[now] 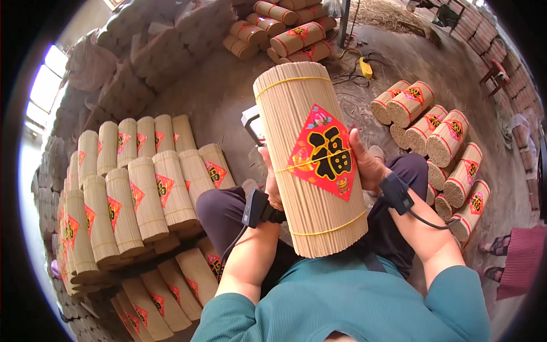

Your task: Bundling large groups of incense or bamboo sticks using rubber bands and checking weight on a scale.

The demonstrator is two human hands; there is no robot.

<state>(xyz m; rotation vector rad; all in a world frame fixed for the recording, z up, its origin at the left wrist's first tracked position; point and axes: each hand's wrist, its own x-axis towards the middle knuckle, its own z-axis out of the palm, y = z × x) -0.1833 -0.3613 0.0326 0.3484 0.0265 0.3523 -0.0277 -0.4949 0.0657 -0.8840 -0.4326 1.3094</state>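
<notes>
A thick round bundle of thin tan sticks [279, 137] is held up in front of me between both hands. Yellow bands circle it near the top, the middle and the bottom, and a red diamond label [325, 154] with a dark character faces me. My left hand [273, 181] grips the bundle's left side, its fingers mostly hidden behind. On the other side, my right hand [367, 162] presses its thumb by the label's edge, with the remaining fingers out of sight. Each wrist wears a small black device with a cable.
Many labelled bundles [149, 196] are stacked in rows at my left. Red-banded bundles [447, 142] lie piled at the right, others [299, 39] at the far back. A yellow power strip [365, 67] with cables rests on the floor. Another person's feet [494, 274] show at the right.
</notes>
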